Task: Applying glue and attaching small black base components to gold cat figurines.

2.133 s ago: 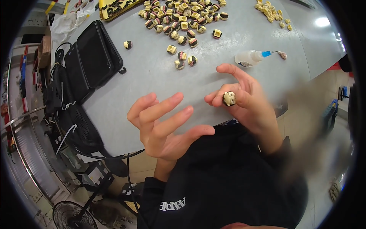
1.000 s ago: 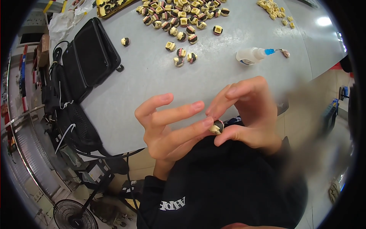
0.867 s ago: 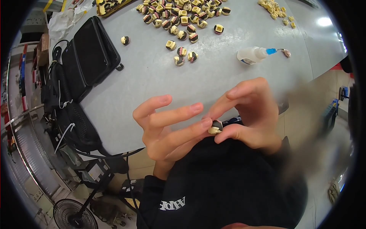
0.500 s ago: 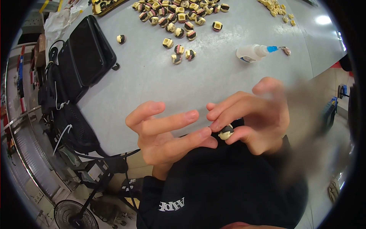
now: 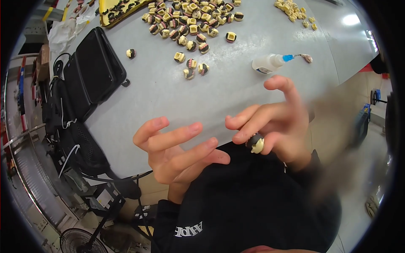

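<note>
So the right hand (image 5: 280, 122) is pinching one small round piece (image 5: 255, 143), dark on top and cream underneath, between thumb and forefinger, with the other fingers fanned up and out. It's held in the air just off the near edge of the grey table (image 5: 168, 97), right above the person's dark-sleeved lap, not resting on anything. The left hand (image 5: 175, 147) is open with fingers spread and slightly curled, holding nothing, just beside the right and not touching the piece.

My read: this is the handling or inspection step on a single piece, picked out and brought close to the body, with the free hand ready to help.

Rest of the setup: a big scatter of similar pieces (image 5: 190, 21) toward the far edge of the table, a few strays (image 5: 192, 67) closer to the middle, and another lone one (image 5: 130, 53) near the black bag (image 5: 95, 67) at the left edge. A small white squeeze bottle (image 5: 270, 63) with a blue nozzle lies on its side toward the right edge, well apart from both hands.

Whatever comes next needs a steady two-finger grip, since the piece is tiny and round and could slip down into the lap. If the bottle is wanted, the empty left hand has a long reach across.
</note>
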Tool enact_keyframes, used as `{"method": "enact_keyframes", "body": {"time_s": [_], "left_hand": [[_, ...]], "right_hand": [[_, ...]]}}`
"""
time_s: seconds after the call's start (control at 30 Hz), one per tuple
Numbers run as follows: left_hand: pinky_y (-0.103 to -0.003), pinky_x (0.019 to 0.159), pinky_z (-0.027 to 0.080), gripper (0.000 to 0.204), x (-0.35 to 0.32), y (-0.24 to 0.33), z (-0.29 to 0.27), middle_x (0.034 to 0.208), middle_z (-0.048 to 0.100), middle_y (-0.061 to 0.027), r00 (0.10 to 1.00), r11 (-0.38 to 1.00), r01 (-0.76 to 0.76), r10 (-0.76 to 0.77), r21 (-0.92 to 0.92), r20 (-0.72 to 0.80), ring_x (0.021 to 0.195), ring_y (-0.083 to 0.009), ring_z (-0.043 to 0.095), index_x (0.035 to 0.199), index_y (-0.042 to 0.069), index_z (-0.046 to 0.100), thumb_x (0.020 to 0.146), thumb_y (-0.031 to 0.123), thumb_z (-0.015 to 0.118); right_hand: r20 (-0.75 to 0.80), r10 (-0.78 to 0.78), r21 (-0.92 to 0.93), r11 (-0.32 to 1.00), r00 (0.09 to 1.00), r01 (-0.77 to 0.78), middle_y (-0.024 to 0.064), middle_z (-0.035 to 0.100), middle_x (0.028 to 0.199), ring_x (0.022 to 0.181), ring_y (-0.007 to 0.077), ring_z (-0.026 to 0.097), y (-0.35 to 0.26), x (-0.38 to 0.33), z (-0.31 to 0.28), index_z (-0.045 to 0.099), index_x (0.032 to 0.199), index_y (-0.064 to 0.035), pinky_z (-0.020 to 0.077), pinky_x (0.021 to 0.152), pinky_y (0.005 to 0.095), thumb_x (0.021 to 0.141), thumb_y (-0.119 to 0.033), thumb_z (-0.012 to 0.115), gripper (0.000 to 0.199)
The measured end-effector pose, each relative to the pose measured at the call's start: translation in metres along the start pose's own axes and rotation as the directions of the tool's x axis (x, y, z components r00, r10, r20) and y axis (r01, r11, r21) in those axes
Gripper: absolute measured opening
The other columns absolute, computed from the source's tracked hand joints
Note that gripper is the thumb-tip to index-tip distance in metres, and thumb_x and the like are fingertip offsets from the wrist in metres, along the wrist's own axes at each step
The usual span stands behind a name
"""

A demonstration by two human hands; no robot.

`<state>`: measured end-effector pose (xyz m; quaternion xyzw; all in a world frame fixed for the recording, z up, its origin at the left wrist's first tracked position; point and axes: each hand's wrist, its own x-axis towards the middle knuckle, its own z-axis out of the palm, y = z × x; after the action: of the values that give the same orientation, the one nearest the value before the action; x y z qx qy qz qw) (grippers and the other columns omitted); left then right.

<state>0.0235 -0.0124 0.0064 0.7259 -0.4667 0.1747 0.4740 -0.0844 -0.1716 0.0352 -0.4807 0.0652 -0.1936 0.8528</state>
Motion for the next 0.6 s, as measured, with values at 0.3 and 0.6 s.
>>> {"method": "enact_keyframes", "body": {"time_s": [0.3, 0.6], "left_hand": [[-0.033, 0.080, 0.041, 0.018, 0.010, -0.001, 0.010, 0.093, 0.064, -0.0033, 0.946, 0.974, 0.227, -0.221, -0.003, -0.237, 0.090, -0.0243, 0.051, 0.095, 0.011, 0.067, 0.078, 0.007, 0.067], [-0.027, 0.074, 0.045, 0.019, 0.027, 0.001, -0.008, 0.097, 0.059, -0.0089, 0.725, 0.743, 0.650, -0.669, -0.162, -0.164, 0.084, -0.0161, 0.055, 0.099, -0.003, 0.061, 0.082, -0.003, 0.054]], "right_hand": [[0.055, -0.063, -0.205, 0.976, 0.996, 0.073, 0.0181, 0.064, 0.092, 0.099, 0.0306, 0.059, 0.011, 0.008, -0.005, 0.027, 0.128, -0.0004, 0.0465, 0.089, 0.0397, 0.078, -0.008, 0.068, 0.065], [0.168, -0.493, -0.900, 0.276, 0.854, 0.337, 0.0199, 0.061, 0.106, 0.090, 0.0265, 0.060, 0.018, 0.026, 0.000, 0.052, 0.106, 0.0038, 0.0485, 0.078, 0.0318, 0.073, 0.011, 0.062, 0.035]]}}
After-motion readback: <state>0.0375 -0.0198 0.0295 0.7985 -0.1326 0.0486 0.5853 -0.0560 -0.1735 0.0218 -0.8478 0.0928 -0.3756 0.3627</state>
